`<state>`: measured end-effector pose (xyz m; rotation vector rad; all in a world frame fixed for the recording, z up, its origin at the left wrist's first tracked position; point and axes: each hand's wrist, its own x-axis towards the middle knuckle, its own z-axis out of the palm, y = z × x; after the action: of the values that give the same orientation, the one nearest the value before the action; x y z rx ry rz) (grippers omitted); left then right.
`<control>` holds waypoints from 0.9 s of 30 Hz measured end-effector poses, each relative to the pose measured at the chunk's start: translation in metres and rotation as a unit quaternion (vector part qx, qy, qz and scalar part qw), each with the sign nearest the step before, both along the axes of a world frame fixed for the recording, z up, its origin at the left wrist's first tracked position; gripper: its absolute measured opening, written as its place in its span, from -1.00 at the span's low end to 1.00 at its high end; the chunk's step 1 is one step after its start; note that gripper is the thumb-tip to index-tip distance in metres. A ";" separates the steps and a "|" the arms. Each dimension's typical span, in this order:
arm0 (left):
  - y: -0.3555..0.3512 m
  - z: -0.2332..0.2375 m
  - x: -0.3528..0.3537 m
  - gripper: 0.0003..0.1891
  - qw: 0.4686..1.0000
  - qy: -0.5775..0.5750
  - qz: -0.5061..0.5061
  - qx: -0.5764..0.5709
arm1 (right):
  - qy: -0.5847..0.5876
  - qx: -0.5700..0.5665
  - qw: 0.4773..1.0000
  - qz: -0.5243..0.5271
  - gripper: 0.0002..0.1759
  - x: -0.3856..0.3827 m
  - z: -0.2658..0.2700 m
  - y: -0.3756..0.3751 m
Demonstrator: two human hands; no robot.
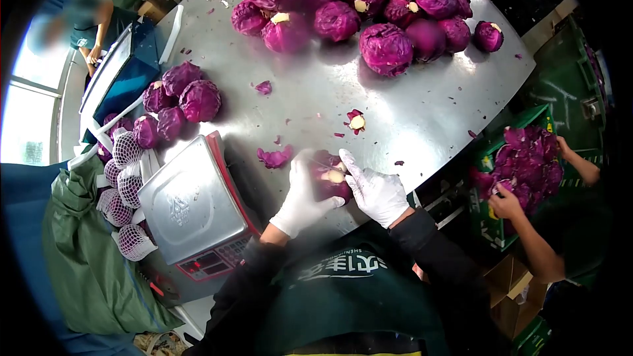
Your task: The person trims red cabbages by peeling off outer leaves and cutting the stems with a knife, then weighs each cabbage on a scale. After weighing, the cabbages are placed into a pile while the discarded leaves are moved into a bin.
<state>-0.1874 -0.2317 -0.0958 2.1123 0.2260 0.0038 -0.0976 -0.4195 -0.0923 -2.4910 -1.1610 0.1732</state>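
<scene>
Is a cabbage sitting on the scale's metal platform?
No, the metal platform is bare, with a group of cabbages beyond it on the table.

Purple cabbages point(386, 50), grn bag point(86, 244).

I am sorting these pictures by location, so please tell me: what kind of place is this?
Probably a produce packing room: red cabbages heaped on a metal table, a digital scale, and net-wrapped produce beside it.
</scene>
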 end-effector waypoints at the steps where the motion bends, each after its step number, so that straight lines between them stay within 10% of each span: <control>1: 0.000 0.000 0.001 0.19 1.000 -0.004 -0.002 0.008 | -0.014 0.014 1.000 -0.009 -0.35 0.000 -0.003 0.001; 10: -0.002 0.001 -0.009 0.16 0.998 -0.034 -0.028 0.036 | 0.141 -0.058 0.976 -0.155 -0.48 0.077 -0.046 -0.003; 13: -0.003 -0.010 -0.029 0.14 0.943 -0.010 0.063 -0.326 | 0.356 0.071 0.899 -0.244 -0.55 0.084 -0.016 0.004; 18: -0.017 -0.024 -0.035 0.13 0.947 -0.068 0.129 -0.287 | 0.170 0.169 0.967 -0.088 -0.23 0.006 0.008 0.017; 24: -0.013 -0.022 -0.034 0.12 0.955 -0.051 0.105 -0.271 | 0.477 0.227 0.843 -0.105 -0.26 0.008 -0.015 0.010; 27: -0.004 -0.026 -0.034 0.11 0.948 -0.048 0.112 -0.295 | 0.159 0.110 0.976 -0.102 -0.54 0.024 -0.041 -0.005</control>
<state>-0.2219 -0.2360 -0.1223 1.4766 0.3598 0.1551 -0.0735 -0.4242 -0.1337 -2.2641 -0.7458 0.3498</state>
